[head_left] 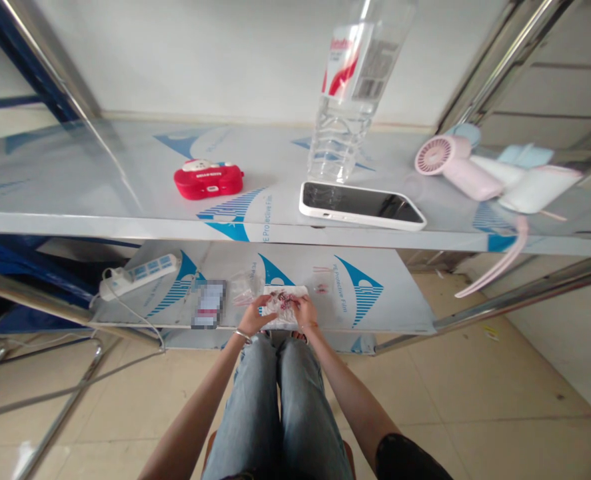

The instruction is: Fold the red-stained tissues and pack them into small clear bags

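Observation:
On the lower shelf lies a white crumpled sheet [280, 310], tissue-like, with small dark red bits, perhaps beads, scattered over it. My left hand [253, 317] rests at the sheet's left side, its thumb and fingers apart around the bits. At the right side, my right hand [305, 312] has its fingertips drawn together over the dark red bits; what is between them is too small to make out. Left of the sheet sits a clear plastic bag [245, 288]. A small clear packet [322, 285] with reddish bits lies to the right.
A phone with a blurred screen [208, 303] and a power strip [148, 270] lie on the lower shelf's left. The upper shelf [125, 180] overhangs it, bearing a red case [209, 180], water bottle [342, 127], white-cased phone [362, 205] and pink handheld fan [470, 175].

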Motion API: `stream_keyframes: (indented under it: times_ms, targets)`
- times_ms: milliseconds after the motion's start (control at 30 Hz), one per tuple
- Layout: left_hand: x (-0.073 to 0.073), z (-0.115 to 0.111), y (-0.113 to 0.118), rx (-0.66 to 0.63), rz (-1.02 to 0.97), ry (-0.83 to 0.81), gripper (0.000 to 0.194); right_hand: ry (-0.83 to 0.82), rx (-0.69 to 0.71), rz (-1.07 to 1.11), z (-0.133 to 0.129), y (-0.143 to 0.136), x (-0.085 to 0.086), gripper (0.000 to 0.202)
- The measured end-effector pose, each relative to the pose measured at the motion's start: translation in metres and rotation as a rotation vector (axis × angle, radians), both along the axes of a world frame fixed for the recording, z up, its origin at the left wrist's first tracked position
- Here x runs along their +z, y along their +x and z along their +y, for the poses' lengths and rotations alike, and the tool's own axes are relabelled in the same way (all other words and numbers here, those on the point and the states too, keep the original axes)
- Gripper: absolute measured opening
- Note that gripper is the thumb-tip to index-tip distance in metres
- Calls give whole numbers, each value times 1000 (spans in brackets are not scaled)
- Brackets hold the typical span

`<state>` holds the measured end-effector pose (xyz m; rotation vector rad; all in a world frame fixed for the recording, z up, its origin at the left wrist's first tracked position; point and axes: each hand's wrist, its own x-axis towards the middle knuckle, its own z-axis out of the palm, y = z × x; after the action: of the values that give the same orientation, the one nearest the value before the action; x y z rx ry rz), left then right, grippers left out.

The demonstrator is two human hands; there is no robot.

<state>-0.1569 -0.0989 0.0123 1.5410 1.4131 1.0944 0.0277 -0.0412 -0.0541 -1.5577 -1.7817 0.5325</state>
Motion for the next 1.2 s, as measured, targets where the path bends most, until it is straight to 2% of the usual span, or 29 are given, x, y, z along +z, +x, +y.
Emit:
stream_keyframes:
  times_ms: [100,200,300,367,500,567,667,767,867,933,1067,1200]
  targets:
    - [-2,1,2,4,17,19,49,92,-24,199,-2,-7,16,21]
    - [-3,2,6,9,8,40,49,164,1,306,-11,-16,42,23]
    - [-2,2,11,12,-20,47,48,171,94,326,-21,-23,66,19]
    - [0,2,13,22,-45,36,48,157,138,309,-25,-23,74,17]
    - [2,2,13,78,-93,-7,47,155,134,337,-26,-16,75,16]
    - [3,3,11,100,-130,-4,45,145,186,361,-29,-14,72,18]
    - [3,6,10,143,-196,1,41,80,289,401,-41,-16,68,41]
    - [5,8,13,199,-233,-26,42,-49,326,462,-52,-23,62,61]
    - [12,9,17,219,-279,-37,44,-144,269,554,-53,-27,59,42]
    - [19,8,19,172,-347,-43,41,-181,219,630,-50,-26,62,28]
    - [40,5,20,32,-427,-56,33,-250,213,767,-46,-17,80,32]
    - [56,4,21,-9,-431,-62,29,-229,167,810,-45,-6,100,31]
